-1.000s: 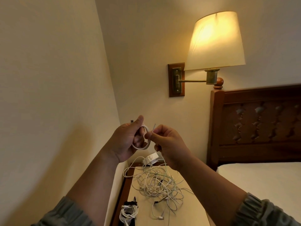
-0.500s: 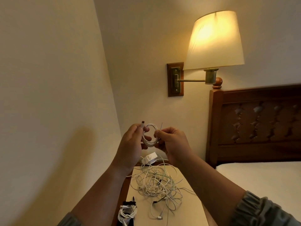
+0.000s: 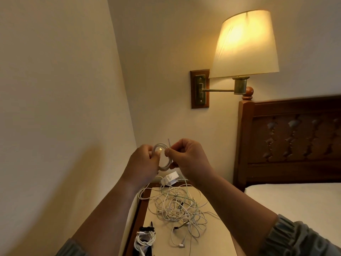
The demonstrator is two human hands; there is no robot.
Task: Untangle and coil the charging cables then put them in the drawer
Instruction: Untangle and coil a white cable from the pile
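Charging cable coil [image 3: 164,168], small and white, is held in the air between both hands, above the far edge of the bedside surface [image 3: 212,237]. The left hand [image 3: 143,163] grips the ring's left side, fingers curled round the strands, with the metal plug [image 3: 160,149] showing beside the thumb. The right hand [image 3: 187,159] pinches the ring's right side between thumb and forefinger, and the short free tail [image 3: 168,142] stands upright out of that pinch.

The ring stands on edge, its opening facing the person. Since the tail lies on the right hand's side, that hand seems the one to wrap or tuck it while the left steadies the loops.

Below, well apart from the hands, lies the tangle of cables [image 3: 177,206] with a white charger brick [image 3: 170,178] at its far edge. A strapped bundle [image 3: 144,239] sits at the near left. No drawer shows.
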